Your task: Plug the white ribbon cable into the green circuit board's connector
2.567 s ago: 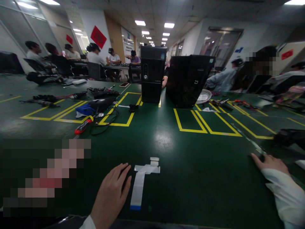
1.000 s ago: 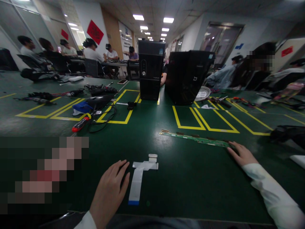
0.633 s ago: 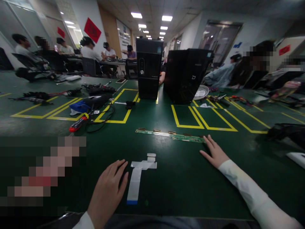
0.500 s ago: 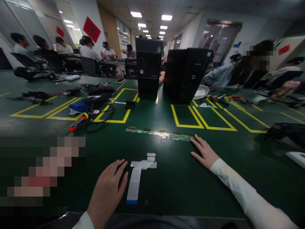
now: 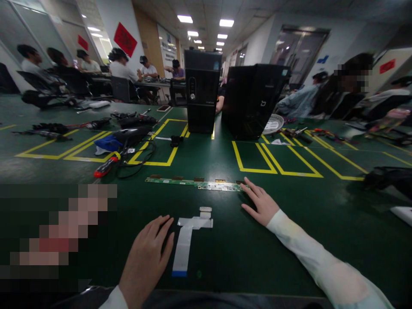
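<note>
A long, narrow green circuit board (image 5: 189, 183) lies across the dark green table. At its right end, the fingertips of my right hand (image 5: 260, 201) touch it, fingers spread and not wrapped round it. Nearer to me lies a white flat ribbon cable (image 5: 183, 249) with a blue end, bent into a T shape, with a small connector at its upper right. My left hand (image 5: 148, 246) rests just left of the cable, fingers stretched out and holding nothing.
Two black computer towers (image 5: 203, 92) (image 5: 254, 103) stand at the back. A red-handled screwdriver (image 5: 107, 167), a blue cloth-like item (image 5: 108, 143) and black cables lie at left. Yellow tape (image 5: 257, 170) marks boxes on the table (image 5: 222, 266). Several people sit around the room.
The circuit board has slid left across the table, and my right hand has moved left with it. My left hand and the ribbon cable stay in place.
</note>
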A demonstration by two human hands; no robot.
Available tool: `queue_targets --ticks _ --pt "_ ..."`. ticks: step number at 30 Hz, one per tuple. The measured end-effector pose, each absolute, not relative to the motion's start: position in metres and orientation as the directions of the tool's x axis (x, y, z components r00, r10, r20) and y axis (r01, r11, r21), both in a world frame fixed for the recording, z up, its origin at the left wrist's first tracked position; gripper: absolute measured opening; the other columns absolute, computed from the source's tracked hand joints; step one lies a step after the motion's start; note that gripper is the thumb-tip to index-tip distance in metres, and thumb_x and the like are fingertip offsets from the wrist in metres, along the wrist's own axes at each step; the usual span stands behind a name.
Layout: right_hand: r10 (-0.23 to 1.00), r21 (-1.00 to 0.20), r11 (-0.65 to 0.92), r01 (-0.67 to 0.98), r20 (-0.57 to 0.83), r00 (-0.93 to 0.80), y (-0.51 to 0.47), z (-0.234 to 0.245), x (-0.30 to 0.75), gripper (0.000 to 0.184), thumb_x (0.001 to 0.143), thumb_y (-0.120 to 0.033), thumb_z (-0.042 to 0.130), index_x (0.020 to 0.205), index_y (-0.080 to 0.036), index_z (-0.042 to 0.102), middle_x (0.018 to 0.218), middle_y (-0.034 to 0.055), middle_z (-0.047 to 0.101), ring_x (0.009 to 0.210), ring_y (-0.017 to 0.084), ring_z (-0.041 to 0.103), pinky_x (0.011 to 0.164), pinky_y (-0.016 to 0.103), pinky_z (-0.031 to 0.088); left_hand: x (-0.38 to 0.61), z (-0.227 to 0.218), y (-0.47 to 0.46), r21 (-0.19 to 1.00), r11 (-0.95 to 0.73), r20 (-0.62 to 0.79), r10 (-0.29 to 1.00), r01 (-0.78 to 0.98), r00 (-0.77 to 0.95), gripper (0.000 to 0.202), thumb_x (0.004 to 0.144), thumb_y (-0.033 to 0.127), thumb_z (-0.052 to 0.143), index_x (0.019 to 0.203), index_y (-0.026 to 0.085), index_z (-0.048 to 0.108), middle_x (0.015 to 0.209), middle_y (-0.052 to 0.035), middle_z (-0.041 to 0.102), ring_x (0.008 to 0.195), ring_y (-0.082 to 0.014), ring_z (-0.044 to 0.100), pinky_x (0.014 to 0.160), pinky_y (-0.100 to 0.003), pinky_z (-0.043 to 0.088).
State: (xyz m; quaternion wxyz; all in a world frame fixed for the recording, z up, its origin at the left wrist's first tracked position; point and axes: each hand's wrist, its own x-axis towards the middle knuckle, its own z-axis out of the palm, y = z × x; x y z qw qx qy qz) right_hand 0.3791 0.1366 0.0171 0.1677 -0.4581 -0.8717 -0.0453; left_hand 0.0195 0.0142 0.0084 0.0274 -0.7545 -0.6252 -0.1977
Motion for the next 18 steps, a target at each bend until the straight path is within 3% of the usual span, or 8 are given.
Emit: queue_targets --ticks 3,8,18 --pt "0.754 -0.069 0.579 0.813 0.427 -0.5 0.138 0.021 0.369 0.05 0.093 -0.038 0.04 0.137 -0.014 0.042 0.15 0.0161 0.025 0.128 0.03 0.039 0.103 0.048 0.038 0.02 0.008 0.015 0.21 -0.213 0.342 0.93 0.954 0.132 0.042 0.093 0.038 0.04 0.123 0.017 0.058 0.124 -0.0113 0.058 0.115 -0.0284 0.053 0.096 -0.046 0.045" --pt "0.637 -0.069 0.727 0.683 0.44 -0.633 0.149 0.014 0.349 0.041 0.094 -0.033 0.04 0.128 -0.014 0.051 0.145 0.0166 0.034 0.129 0.028 0.038 0.104 0.048 0.038 0.02 0.007 0.015 0.21 -0.235 0.348 0.925 0.949 0.152 0.039 0.093 0.035 0.04 0.123 0.017 0.057 0.124 -0.0109 0.058 0.115 -0.0277 0.053 0.096 -0.047 0.045" --pt "0.684 -0.135 0.712 0.689 0.352 -0.639 0.16 -0.002 0.339 0.05 0.094 -0.042 0.038 0.133 -0.013 0.047 0.138 0.0159 0.043 0.128 0.027 0.039 0.106 0.049 0.036 0.017 0.006 0.013 0.228 -0.285 0.329 0.923 0.931 0.202 0.039 0.095 0.035 0.04 0.126 0.018 0.055 0.124 -0.0105 0.057 0.114 -0.0257 0.055 0.096 -0.046 0.047"
